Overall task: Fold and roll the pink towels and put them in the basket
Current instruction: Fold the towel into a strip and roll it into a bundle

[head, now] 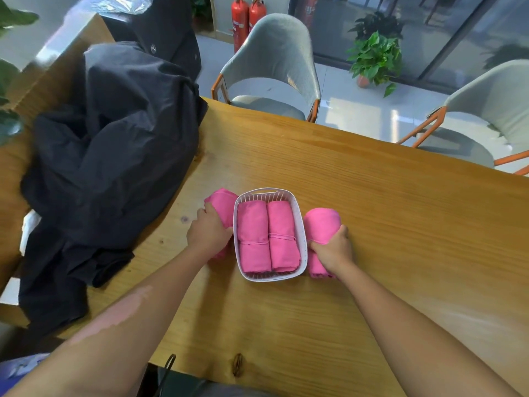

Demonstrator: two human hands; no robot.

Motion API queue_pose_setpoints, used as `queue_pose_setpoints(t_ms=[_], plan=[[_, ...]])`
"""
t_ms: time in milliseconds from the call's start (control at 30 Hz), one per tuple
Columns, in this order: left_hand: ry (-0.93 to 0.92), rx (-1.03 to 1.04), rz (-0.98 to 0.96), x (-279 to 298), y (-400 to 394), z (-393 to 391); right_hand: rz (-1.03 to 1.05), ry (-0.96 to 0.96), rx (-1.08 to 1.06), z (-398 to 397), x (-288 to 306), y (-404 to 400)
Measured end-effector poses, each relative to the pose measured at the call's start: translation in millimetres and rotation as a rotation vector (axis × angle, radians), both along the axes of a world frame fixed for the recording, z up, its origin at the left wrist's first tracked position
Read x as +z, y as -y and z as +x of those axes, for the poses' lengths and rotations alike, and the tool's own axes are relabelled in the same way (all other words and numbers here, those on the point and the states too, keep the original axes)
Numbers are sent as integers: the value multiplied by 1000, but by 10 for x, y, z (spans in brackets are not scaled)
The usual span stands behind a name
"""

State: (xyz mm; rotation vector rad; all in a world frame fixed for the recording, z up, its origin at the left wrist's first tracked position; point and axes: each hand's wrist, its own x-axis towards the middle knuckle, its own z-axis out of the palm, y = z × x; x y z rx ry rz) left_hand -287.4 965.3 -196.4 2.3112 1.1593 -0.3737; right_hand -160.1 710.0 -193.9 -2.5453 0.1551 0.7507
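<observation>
While gripping towels (pixel 322 224) (rolled): both hands (pixel 207 232).

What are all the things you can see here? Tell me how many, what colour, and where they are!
rolled towels in the basket: 2, pink, side by side inside it
rolled towel on the left: 1, pink, on the table beside the basket
rolled towel on the right: 1, pink, on the table beside the basket
basket: 1, white, middle of the table
table: 1, light wood
dark clothes: a pile, black, left end of the table
chairs: 2, grey with orange legs, behind the table
fire extinguishers: 2, red, on the floor behind
potted plant: 1, green, on the floor
left hand: grips the left towel
right hand: grips the right towel
</observation>
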Motion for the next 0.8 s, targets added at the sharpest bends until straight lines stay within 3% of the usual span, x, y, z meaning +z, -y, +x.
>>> queue_pose_setpoints(t_ms=[133, 267, 333, 433, 567, 800], plan=[[-30, 59, -24, -8, -133, -35, 32, 121, -17, 59, 226, -11], [122, 220, -63, 196, -189, -92, 119, 182, -36, 187, 511, -55], [276, 327, -241, 349, -203, -128, 180, 164, -26, 241, 633, -104], [485, 480, -666, 602, -101, -205, 371, -9, -29, 256, 754, -179], [524, 415, -846, 645, 285, -184, 526, -222, 37, 114, 749, -273], [450, 407, -582, 590, 649, -44, 555, -241, -18, -122, 530, -437]])
